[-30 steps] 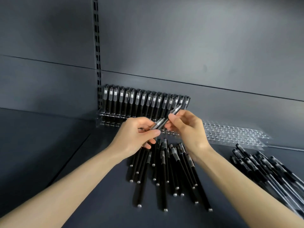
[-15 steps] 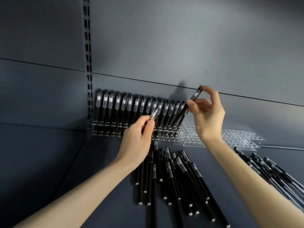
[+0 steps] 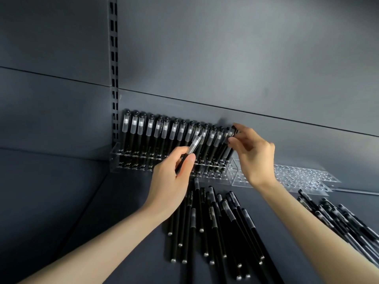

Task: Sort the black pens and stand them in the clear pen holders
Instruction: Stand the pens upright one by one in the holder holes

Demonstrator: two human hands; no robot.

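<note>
A clear pen holder (image 3: 123,160) stands against the back wall with a row of several black pens (image 3: 151,130) upright in it. My right hand (image 3: 253,152) pinches the cap end of a black pen (image 3: 230,133) at the row's right end, its lower end down in the holder. My left hand (image 3: 174,179) grips another black pen with a frosted cap (image 3: 194,142), tilted up to the right in front of the row. Several loose black pens (image 3: 213,222) lie on the shelf below my hands.
A second, empty clear holder (image 3: 303,177) lies to the right along the wall. Another pile of black pens (image 3: 340,222) lies at the far right. A slotted upright (image 3: 114,78) runs up the wall at the left. The shelf surface is dark grey.
My right hand has lowered its pen from above the row down into the holder at the right end. My left hand stays near the row's middle with its pen.
</note>
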